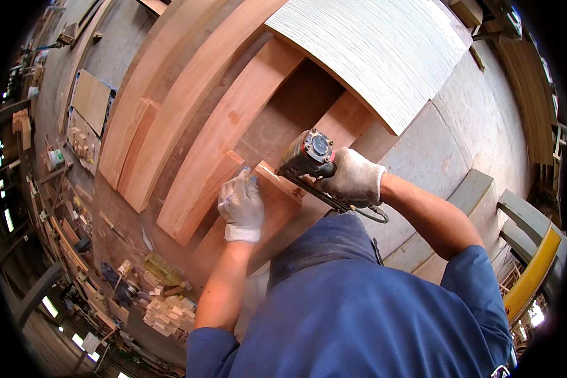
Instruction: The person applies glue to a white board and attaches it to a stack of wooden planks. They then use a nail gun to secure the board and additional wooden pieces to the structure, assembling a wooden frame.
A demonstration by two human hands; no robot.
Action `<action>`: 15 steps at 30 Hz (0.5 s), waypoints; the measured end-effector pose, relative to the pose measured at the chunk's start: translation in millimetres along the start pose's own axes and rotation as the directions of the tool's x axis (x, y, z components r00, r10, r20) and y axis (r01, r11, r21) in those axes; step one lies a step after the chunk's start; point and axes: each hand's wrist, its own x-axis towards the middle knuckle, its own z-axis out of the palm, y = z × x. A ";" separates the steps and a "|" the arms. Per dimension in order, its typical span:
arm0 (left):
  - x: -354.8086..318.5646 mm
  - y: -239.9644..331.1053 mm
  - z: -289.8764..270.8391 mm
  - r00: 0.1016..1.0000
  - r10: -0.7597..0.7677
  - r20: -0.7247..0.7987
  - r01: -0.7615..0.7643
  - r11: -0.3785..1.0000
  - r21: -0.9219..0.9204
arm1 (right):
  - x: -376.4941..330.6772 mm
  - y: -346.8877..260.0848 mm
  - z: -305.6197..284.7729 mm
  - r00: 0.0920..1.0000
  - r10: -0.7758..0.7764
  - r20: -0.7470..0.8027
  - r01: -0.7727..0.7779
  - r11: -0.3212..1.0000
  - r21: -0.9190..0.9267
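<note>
My right hand [353,179], in a pale work glove, is wrapped round the handle of a nail gun [314,151]. The gun's front end is over a short wooden crosspiece [280,184]; whether it touches the wood is hidden. To the left of the gun, my gloved left hand [240,205] closes on the end of a short wooden block [223,175], its bluish fingertips beside the crosspiece. This block lies along a long reddish wooden board [233,120]. Partly under the hand, another wooden board [211,242] extends toward my body.
More long boards [189,82] lie on the left of the work table. A white grooved panel [372,50] covers the far end of the frame. Stacked wood offcuts [170,314] are at lower left. A yellow-edged machine part [533,271] stands at right.
</note>
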 end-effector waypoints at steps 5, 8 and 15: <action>-0.3 -1.2 0.9 1.000 -0.004 0.012 0.004 1.000 0.019 | -1.8 1.8 4.7 1.000 0.001 0.001 -0.001 1.000 0.022; -0.4 -1.9 1.5 1.000 -0.005 0.007 0.004 1.000 0.023 | -0.1 3.9 6.0 1.000 -0.023 -0.017 0.023 1.000 0.015; -0.2 -5.2 4.0 1.000 0.021 -0.010 -0.020 1.000 0.008 | -5.3 -2.2 2.6 0.999 -0.033 -0.022 0.034 0.999 0.039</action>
